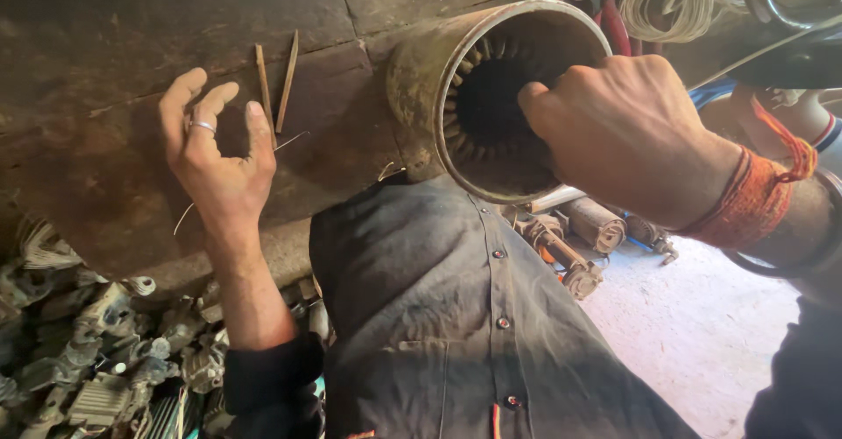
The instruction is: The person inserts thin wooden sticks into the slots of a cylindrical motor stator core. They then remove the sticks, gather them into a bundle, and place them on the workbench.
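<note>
Dark, worn wooden planking forms the bench (114, 62), seen from the head camera, with a pale dusty floor (702, 334) beyond the person's black buttoned shirt (438, 316).

A rusty cylindrical steel motor housing (417, 79) lies on its side on the bench, its open mouth showing a ring of bare slots; no wire fills them as far as can be seen, so the stator looks stripped and any rewinding seems yet to be done.

The right hand (631, 132), an orange thread band at its wrist, is curled at the rim, its fingers reaching inside; whether they pinch anything cannot be told.

The left hand (215, 154) is open and empty, fingers loosely spread. Two thin brown wooden sticks (276, 84) lie just beside its fingertips. Below its wrist sits a heap of grey metal scrap parts (96, 360).
</note>
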